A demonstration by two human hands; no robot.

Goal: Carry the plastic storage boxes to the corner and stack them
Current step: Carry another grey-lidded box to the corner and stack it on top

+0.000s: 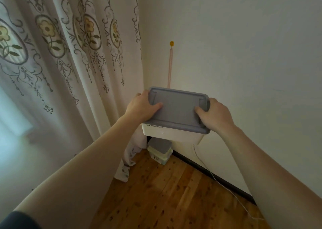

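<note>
I hold a white plastic storage box with a grey lid out in front of me, high above the floor. My left hand grips its left end, thumb on the lid. My right hand grips the right end the same way. Far below, in the corner of the room, stands a small stack of boxes with a grey lid on top and pale green-white boxes under it. The held box hides part of that stack.
A patterned curtain hangs along the left and bunches on the floor beside the stack. A white wall on the right carries a yellow hook with a pink cord. A white cable trails along the dark skirting over the wooden floor.
</note>
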